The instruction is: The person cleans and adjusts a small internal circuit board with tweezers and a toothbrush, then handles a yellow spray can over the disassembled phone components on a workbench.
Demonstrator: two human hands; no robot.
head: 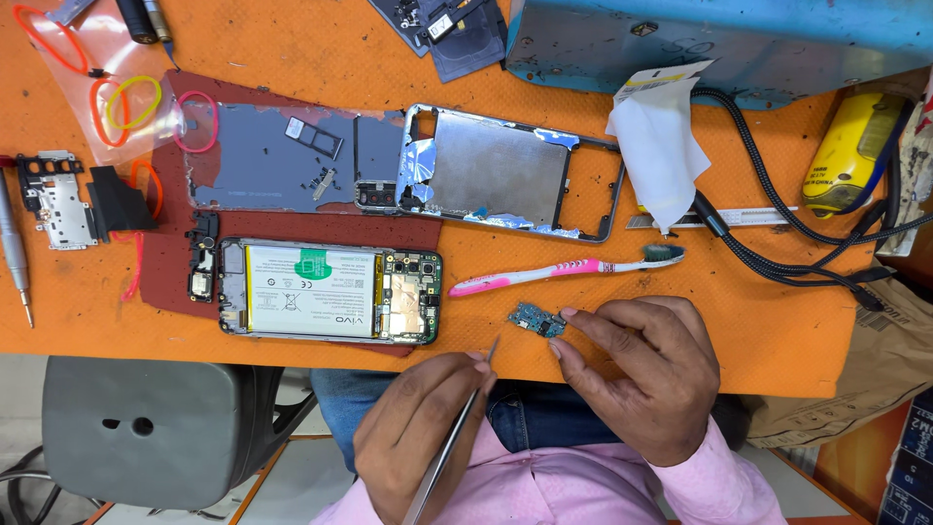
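My right hand (637, 374) rests at the near edge of the orange mat (321, 49), thumb and forefinger pinching a small blue-green circuit board (535, 319) that lies on the mat. My left hand (418, 437) is closed around metal tweezers (457, 442), whose tip points up toward the board and stops just short of it. Left of both hands lies an opened phone (330, 292) with its white battery and motherboard exposed. A pink and white toothbrush (564, 269) lies just beyond the small board.
A bare metal phone frame (505, 173) and a grey back cover (282, 156) lie farther back. White tissue (661, 146), black cables (777, 243), a yellow tool (850, 146), a blue metal box (719, 39), a metal bracket (53, 199), a screwdriver (15, 258) and a bag of rubber bands (107, 83) surround them. A grey stool (146, 428) stands below left.
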